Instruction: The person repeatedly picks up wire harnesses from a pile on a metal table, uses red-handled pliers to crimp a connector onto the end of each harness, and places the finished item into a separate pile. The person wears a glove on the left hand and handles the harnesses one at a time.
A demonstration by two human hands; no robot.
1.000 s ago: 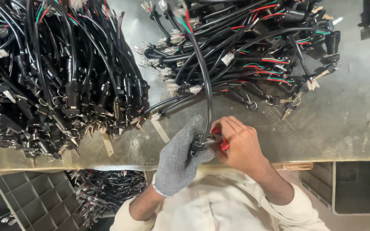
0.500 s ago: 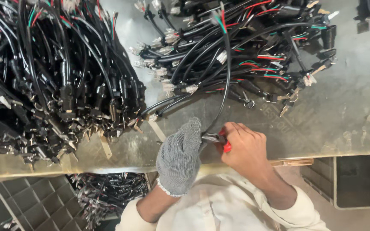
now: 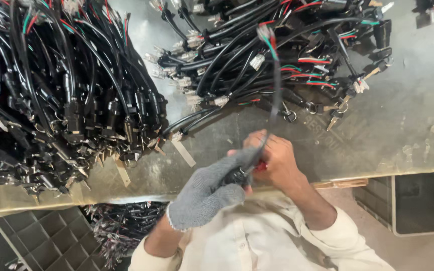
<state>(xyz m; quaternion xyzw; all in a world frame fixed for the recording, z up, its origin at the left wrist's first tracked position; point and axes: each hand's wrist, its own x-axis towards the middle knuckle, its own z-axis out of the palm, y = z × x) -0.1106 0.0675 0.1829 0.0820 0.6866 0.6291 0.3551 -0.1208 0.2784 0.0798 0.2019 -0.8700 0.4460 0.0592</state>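
The left hand (image 3: 204,193), wearing a grey glove, is closing its fingers around the black cable (image 3: 276,88) at the counter's (image 3: 403,130) near edge. The bare right hand (image 3: 272,160) is gripping a red tool (image 3: 261,165) against it. Cable piles (image 3: 66,95) are crowding the far-left side.

- Cable (image 3: 276,83): black, blurred, rising from the hands toward the far pile, coloured wires and a white plug at its top.
- Red piece (image 3: 261,165): small, between both hands.
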